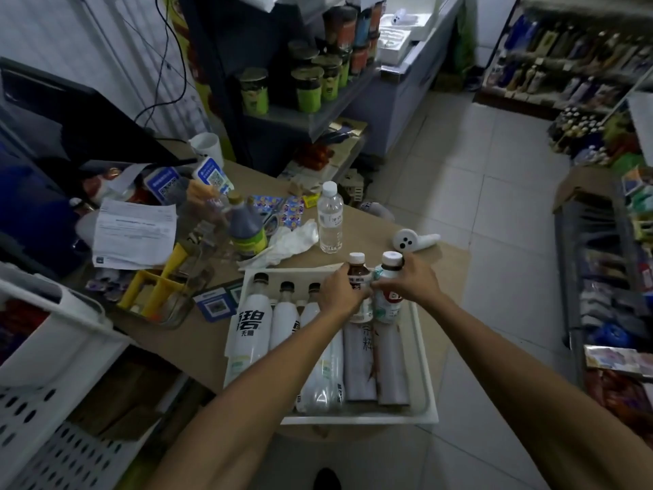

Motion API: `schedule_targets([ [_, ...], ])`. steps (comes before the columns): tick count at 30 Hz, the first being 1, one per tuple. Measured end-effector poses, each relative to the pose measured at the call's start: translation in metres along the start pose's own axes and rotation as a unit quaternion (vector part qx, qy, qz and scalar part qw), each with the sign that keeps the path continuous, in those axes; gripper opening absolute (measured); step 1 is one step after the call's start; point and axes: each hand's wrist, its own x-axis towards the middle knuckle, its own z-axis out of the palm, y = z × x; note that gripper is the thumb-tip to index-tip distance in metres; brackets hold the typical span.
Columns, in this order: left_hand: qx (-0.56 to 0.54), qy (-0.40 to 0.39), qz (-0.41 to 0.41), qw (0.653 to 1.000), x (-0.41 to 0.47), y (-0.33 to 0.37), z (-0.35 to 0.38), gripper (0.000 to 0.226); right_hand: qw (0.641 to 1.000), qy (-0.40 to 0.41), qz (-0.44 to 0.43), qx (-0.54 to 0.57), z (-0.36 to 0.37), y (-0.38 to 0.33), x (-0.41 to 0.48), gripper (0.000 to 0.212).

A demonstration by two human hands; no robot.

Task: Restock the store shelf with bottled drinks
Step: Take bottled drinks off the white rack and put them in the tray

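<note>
A white tray (425, 394) rests on the brown counter and holds several bottled drinks lying on their sides. Three white black-capped bottles (251, 323) fill its left half, and two grey-labelled bottles (360, 369) lie on the right. My left hand (341, 291) grips an upright brown-labelled bottle with a white cap (357, 267) above the tray's far end. Right beside it, my right hand (413, 281) grips a white and green bottle with a white cap (388, 302). The two held bottles touch each other.
A clear water bottle (330, 217), a dark soy-type bottle (243, 228), crumpled tissue (293, 240), a white handheld scanner (415, 240), papers and QR stands crowd the counter. A shelf with green cans (307, 86) stands behind. Store shelves (579, 58) line the right aisle. White perforated baskets (46, 401) sit left.
</note>
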Motion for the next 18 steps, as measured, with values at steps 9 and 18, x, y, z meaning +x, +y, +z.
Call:
schedule_targets([
  [9,-0.02,-0.049,-0.015,0.998,0.0,-0.003,0.0,0.076,0.999,0.001,-0.016,0.029,0.004,0.012,-0.011,0.048],
  [18,0.016,-0.043,-0.06,0.997,-0.025,-0.031,-0.058,0.067,0.99,0.142,-0.004,0.003,-0.004,0.001,-0.042,0.061],
])
